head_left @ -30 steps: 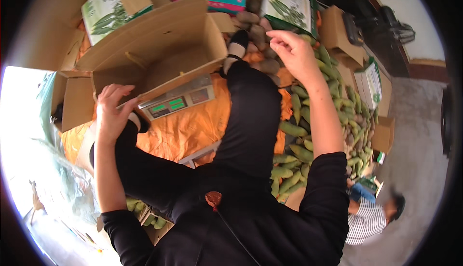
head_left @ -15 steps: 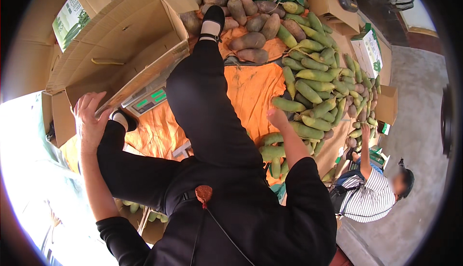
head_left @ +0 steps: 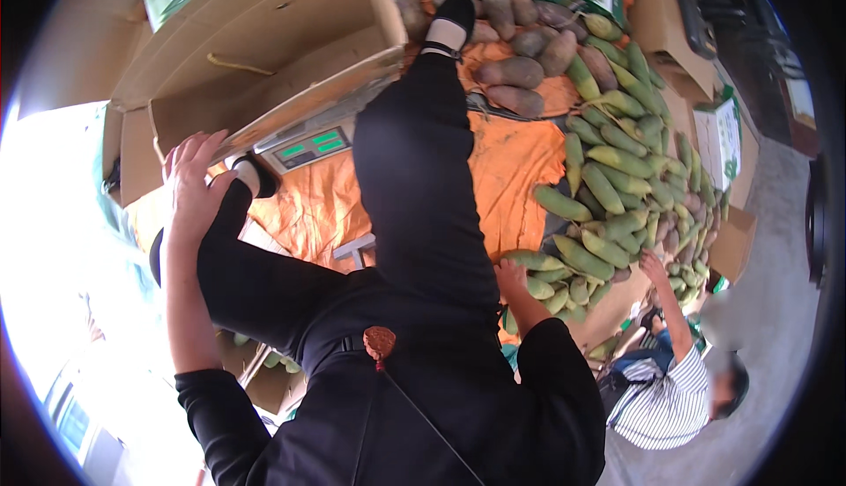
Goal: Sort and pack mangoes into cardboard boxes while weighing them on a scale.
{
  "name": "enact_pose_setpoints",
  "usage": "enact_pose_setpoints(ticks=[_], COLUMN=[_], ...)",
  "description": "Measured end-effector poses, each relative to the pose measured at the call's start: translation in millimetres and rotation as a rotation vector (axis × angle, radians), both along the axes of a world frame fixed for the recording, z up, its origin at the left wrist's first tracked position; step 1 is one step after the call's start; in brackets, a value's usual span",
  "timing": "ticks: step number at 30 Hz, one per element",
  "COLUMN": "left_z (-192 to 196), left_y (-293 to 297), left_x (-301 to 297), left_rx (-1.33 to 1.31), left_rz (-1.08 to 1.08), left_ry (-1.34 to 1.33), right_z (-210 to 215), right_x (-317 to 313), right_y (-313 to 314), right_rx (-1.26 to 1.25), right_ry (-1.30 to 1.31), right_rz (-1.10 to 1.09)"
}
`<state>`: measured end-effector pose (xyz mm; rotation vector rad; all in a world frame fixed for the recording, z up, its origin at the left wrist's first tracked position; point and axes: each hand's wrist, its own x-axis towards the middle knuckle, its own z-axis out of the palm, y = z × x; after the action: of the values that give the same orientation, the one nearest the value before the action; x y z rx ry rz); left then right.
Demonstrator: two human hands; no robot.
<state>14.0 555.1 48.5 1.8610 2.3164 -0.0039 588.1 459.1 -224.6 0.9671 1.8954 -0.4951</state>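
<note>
My left hand [head_left: 189,173] is at the near edge of a large open cardboard box [head_left: 264,120], fingers stretched out along the rim. Beneath the box's near side shows a scale [head_left: 313,147] with a green-lit display. My right hand [head_left: 511,279] is low beside my right thigh, next to the near end of a heap of green radishes [head_left: 582,257]. Its fingers are small and partly hidden, so their grip is unclear; one green radish [head_left: 533,260] lies right by the fingertips.
Reddish-brown radishes [head_left: 511,72] lie beyond my right foot, on an orange sheet [head_left: 507,169]. A person in a striped shirt [head_left: 661,407] reaches toward the heap from the right. More cardboard boxes [head_left: 674,23] stand at the far right.
My right hand has moved nearer to my body, down along the radish heap. My left hand stays at the box rim. The whole view has shifted, moving the scene rightward.
</note>
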Motion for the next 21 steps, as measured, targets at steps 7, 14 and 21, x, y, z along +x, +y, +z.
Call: enact_pose_setpoints(ticks=[7, 14, 21], left_z=[-18, -36, -44], left_y=[-8, -4, -5], left_x=[-6, -14, -20], left_rx=[0.063, 0.13, 0.124], left_rz=[0.145, 0.202, 0.157], left_ry=[-0.085, -0.056, -0.141], right_z=[11, 23, 64], right_x=[-7, 26, 38], right_y=[-2, 48, 142], right_rx=[0.053, 0.185, 0.361], right_ry=[0.023, -0.03, 0.608], right_rz=[0.059, -0.521, -0.989])
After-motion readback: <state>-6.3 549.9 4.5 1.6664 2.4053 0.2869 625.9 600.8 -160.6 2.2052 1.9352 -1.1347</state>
